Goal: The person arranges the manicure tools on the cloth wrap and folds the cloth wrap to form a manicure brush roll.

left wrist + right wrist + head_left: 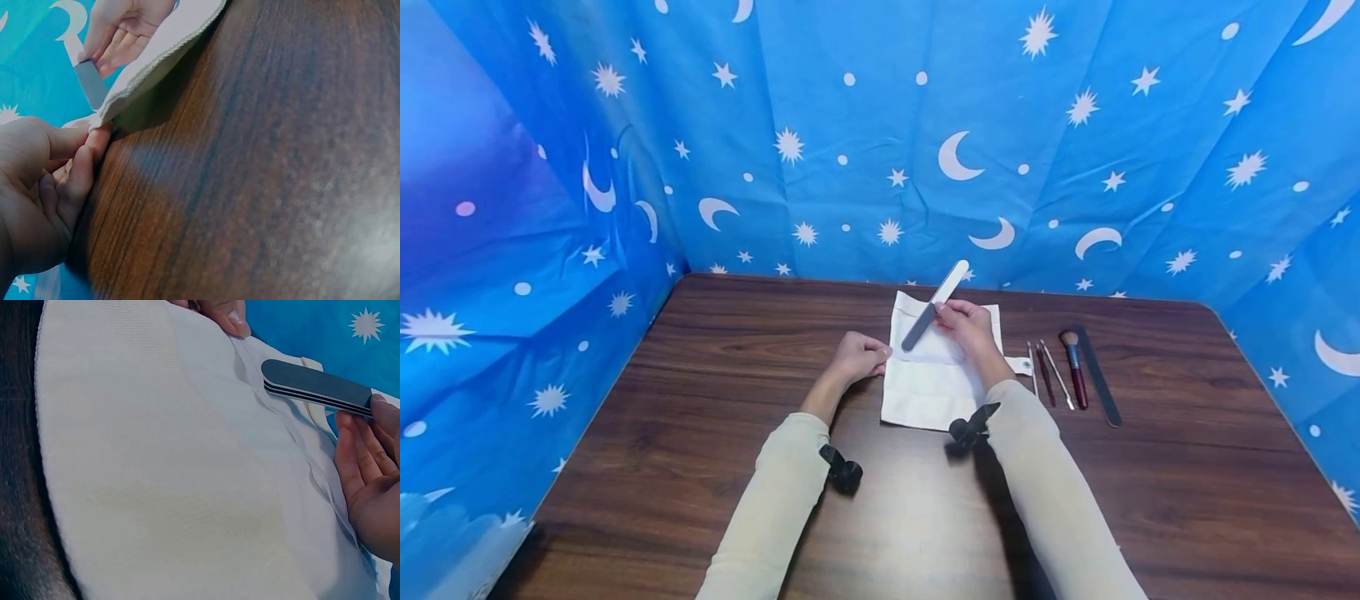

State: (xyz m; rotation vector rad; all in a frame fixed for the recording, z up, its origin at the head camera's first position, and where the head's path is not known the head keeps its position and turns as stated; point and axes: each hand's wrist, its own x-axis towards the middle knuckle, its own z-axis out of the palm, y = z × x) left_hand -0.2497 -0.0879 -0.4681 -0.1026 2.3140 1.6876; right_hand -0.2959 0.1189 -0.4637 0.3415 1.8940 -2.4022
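Observation:
A white cloth pouch (925,396) lies spread flat on the table, with an elastic band (294,434) stitched across it in loops. My left hand (859,358) pinches the pouch's left edge between thumb and fingers. Above the cloth, my right hand (966,327) holds a nail buffer (319,384) by its middle. The buffer is a thick, layered bar, grey at one end and white at the other. Its grey end points down and left, close to the elastic band; whether they touch I cannot tell.
Right of the pouch, by its snap strap (1021,365), lie several slim tools, among them a metal one (1057,375), then a makeup brush (1075,371) and a dark nail file (1099,375). A blue star-patterned curtain (880,167) hangs behind the brown wooden table (737,358).

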